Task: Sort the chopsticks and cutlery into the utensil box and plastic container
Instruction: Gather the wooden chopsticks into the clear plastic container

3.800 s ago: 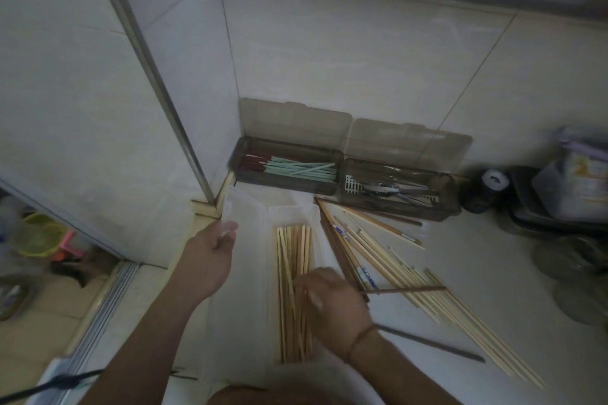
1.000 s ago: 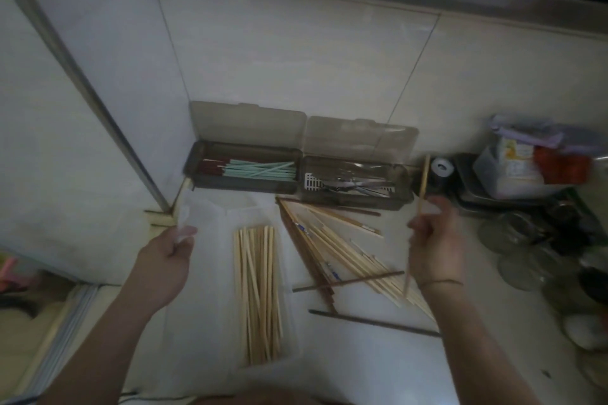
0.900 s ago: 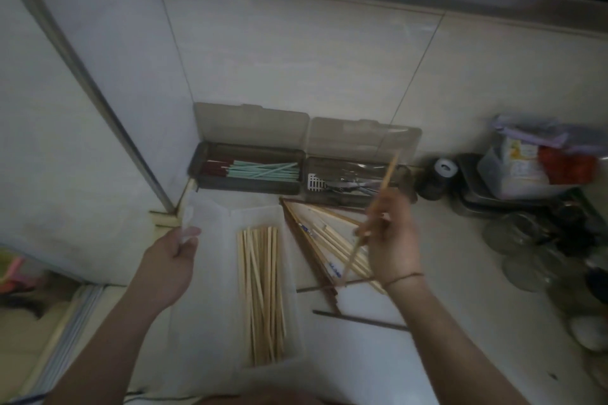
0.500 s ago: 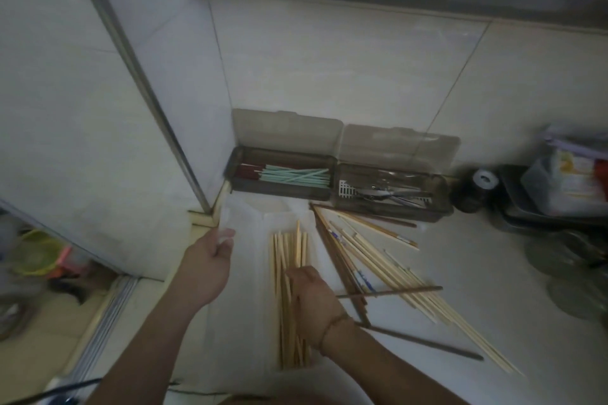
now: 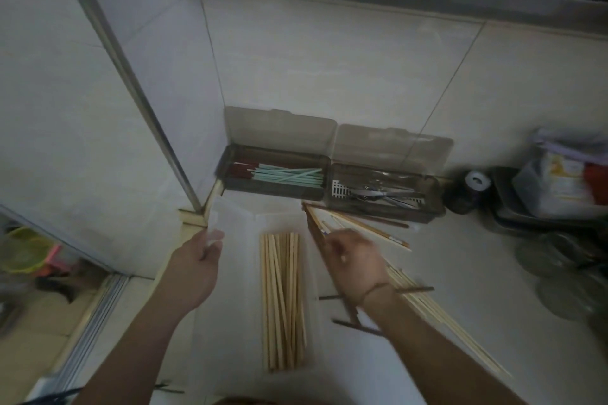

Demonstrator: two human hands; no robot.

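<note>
Left hand [image 5: 197, 260] pinches the raised lid of the clear plastic container [image 5: 230, 322]; right hand [image 5: 353, 261], motion-blurred, hovers over the loose chopsticks [image 5: 427, 299] fanned across the counter, and I cannot tell whether it grips any. Bamboo chopsticks [image 5: 283, 302] lie bundled lengthwise inside the container, long axis pointing toward the wall. Beyond, the open utensil box [image 5: 329, 181] holds green chopsticks [image 5: 289, 174] lying crosswise and metal cutlery [image 5: 381, 196].

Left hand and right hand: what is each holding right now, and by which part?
Left hand pinches the plastic container by its raised far-left rim. Right hand is blurred over the loose chopsticks; any hold cannot be told.
</note>
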